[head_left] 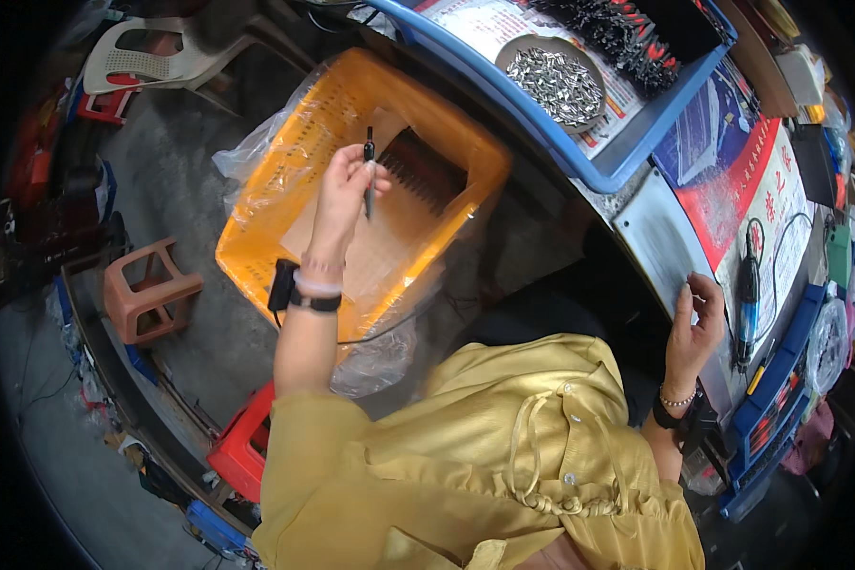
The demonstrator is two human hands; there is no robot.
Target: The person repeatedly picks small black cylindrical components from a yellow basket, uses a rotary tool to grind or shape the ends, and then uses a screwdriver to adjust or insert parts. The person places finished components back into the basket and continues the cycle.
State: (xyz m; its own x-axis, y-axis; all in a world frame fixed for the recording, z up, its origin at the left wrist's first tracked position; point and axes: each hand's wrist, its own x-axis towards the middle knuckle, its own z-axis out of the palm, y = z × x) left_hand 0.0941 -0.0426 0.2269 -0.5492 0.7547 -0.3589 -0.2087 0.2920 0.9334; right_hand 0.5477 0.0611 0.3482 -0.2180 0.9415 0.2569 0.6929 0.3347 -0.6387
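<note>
"Black pen-shaped piece (370, 161) in play, and we have it above the orange crate (275, 157), pinched in the left hand (353, 180)!"

"We see thumb and fingertips closed round its middle, likely because something so slim suits a light grip, and it stands nearly upright, apart from the crate walls. And the right hand (693, 328)?"

"Loosely curled, nothing visible in it, just beside the metal plate (660, 233) at the bench edge, perhaps for balance! What do we make of the crate?"

"Dark, thin pieces (426, 171) in a row by brown cardboard (385, 256), we'd guess so they stay orderly! And on the bench?"

"We spot a blue tray (617, 176) holding a bowl (587, 122) of small metal parts (553, 81), its rim presumably there against rolling, while black-and-red pieces (627, 47) lie bunched beside it, probably to keep the two kinds apart"
</note>
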